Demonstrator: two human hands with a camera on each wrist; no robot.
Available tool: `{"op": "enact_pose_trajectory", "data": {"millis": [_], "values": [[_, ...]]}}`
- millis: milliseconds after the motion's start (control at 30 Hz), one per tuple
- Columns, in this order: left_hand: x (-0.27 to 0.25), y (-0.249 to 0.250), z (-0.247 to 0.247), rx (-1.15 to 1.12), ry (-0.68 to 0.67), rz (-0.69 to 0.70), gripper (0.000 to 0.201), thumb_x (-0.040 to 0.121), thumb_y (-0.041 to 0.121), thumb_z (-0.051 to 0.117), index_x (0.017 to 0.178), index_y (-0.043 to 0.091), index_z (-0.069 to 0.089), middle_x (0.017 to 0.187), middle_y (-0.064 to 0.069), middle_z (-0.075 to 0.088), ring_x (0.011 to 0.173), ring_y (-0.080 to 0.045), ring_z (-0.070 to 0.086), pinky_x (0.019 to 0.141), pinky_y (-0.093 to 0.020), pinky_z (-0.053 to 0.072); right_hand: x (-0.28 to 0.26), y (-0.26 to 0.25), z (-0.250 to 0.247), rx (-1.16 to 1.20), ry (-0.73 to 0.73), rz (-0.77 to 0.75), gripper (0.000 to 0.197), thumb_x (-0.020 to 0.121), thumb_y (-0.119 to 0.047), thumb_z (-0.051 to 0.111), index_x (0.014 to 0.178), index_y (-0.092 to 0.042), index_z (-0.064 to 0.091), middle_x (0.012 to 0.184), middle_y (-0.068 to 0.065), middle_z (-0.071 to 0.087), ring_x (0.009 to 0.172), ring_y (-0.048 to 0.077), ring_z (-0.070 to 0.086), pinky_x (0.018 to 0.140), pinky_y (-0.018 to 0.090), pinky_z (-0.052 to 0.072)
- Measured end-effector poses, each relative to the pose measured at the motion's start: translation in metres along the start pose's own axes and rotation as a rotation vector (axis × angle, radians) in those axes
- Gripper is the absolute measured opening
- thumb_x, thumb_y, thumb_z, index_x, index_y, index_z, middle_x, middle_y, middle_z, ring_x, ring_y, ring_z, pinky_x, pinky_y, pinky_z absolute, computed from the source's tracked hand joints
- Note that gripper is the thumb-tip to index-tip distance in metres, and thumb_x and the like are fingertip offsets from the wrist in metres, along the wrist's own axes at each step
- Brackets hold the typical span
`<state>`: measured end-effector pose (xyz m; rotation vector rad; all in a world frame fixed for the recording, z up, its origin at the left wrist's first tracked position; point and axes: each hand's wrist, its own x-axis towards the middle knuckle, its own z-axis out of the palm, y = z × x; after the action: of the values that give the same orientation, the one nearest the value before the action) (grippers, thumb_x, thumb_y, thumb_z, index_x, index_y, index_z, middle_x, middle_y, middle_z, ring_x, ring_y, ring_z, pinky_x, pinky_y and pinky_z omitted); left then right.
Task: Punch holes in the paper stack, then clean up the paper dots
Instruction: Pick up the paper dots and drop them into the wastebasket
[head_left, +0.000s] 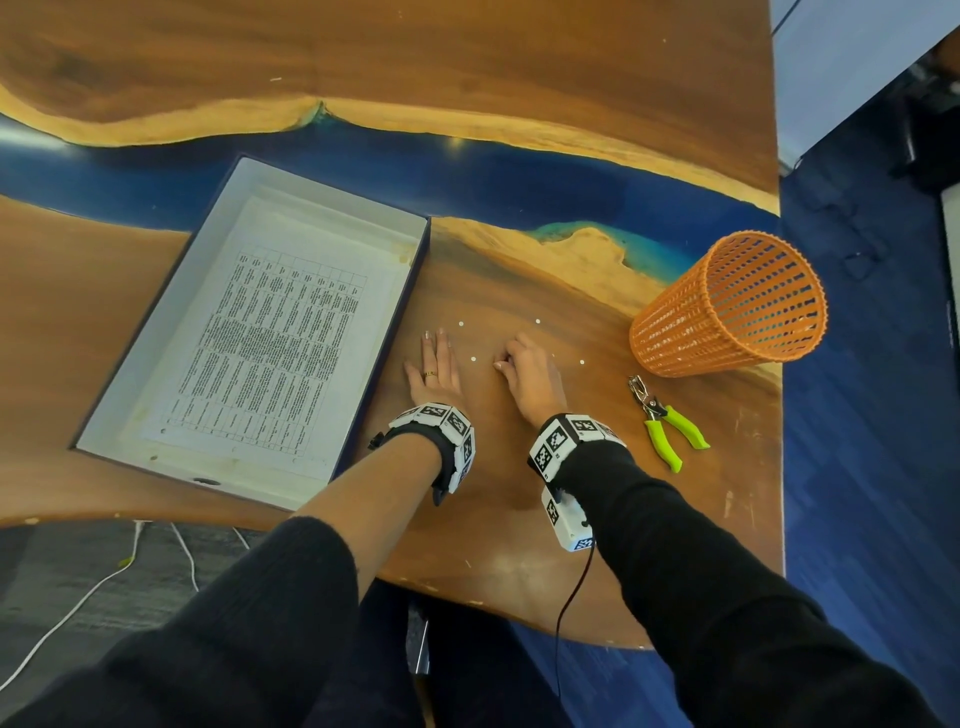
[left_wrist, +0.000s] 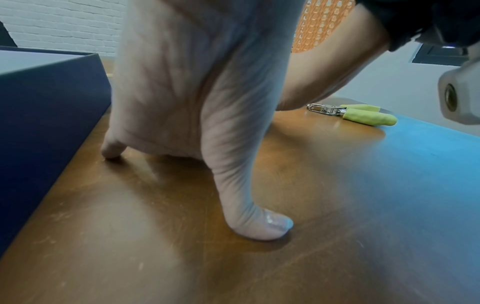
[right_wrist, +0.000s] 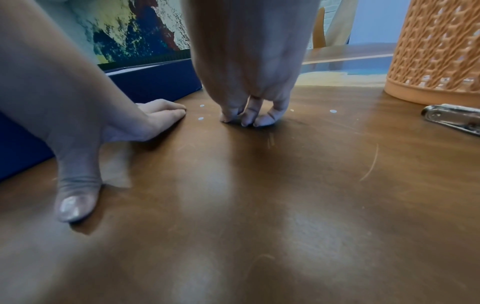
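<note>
Currently left hand flat on table, fingers straight, beside box holding paper. Right hand arched, fingertips bunched on table; can't tell if pinching anything. Dots scattered between and around hands.
</note>
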<state>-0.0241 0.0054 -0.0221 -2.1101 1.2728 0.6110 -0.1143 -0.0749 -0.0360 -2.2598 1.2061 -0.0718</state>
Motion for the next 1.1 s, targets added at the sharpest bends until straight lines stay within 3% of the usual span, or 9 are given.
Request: {"op": "enact_pose_trajectory", "data": {"millis": [167,367,667,833,1100], "values": [[0.001,-0.001,0.001,-0.001,0.01,0.002,0.079,0.098,0.021,0.042,0.148,0.0,-0.016,0.153,-0.019,-0.029,0.144,-0.035,-0.02,0.118,-0.048,0.01,0.001,0.0,0.001,0.02,-0.005,0.009,0.009,0.089,-0.012,0.057,0.087,-0.004,0.06,0.097,0.009,0.056,0.085,0.029,0.058,0.075,0.043,0.047],[0.001,-0.001,0.001,0.005,0.0,0.004,0.086,0.096,0.022,0.048,0.148,0.0,-0.018,0.152,-0.019,-0.03,0.144,-0.035,-0.02,0.117,-0.048,0.01,-0.008,0.004,0.001,0.079,0.074,-0.029,0.01,0.087,-0.009,0.059,0.083,-0.001,0.063,0.088,0.011,0.057,0.079,0.027,0.057,0.07,0.034,0.042],[0.001,-0.002,0.001,-0.02,0.004,0.004,0.082,0.098,0.022,0.045,0.148,0.0,-0.017,0.153,-0.018,-0.03,0.144,-0.035,-0.02,0.118,-0.048,0.012,-0.007,-0.002,0.006,-0.062,0.005,-0.011,0.017,0.095,-0.013,0.048,0.097,0.001,0.058,0.105,0.016,0.055,0.091,0.032,0.057,0.078,0.043,0.045],[0.001,-0.002,0.001,-0.017,-0.009,0.012,0.084,0.097,0.022,0.046,0.148,0.0,-0.018,0.152,-0.019,-0.03,0.143,-0.035,-0.02,0.118,-0.048,0.011,-0.005,-0.001,0.007,-0.068,-0.026,0.035,0.016,0.095,-0.016,0.046,0.098,-0.005,0.056,0.106,0.012,0.055,0.094,0.032,0.058,0.088,0.049,0.043],[0.0,-0.001,0.002,0.004,0.024,0.027,0.079,0.098,0.016,0.042,0.148,0.0,-0.016,0.153,-0.019,-0.029,0.144,-0.035,-0.019,0.118,-0.048,0.011,-0.015,0.0,-0.007,0.125,0.094,0.02,0.011,0.095,-0.015,0.048,0.092,-0.007,0.054,0.099,0.008,0.052,0.085,0.023,0.053,0.077,0.039,0.046]]}}
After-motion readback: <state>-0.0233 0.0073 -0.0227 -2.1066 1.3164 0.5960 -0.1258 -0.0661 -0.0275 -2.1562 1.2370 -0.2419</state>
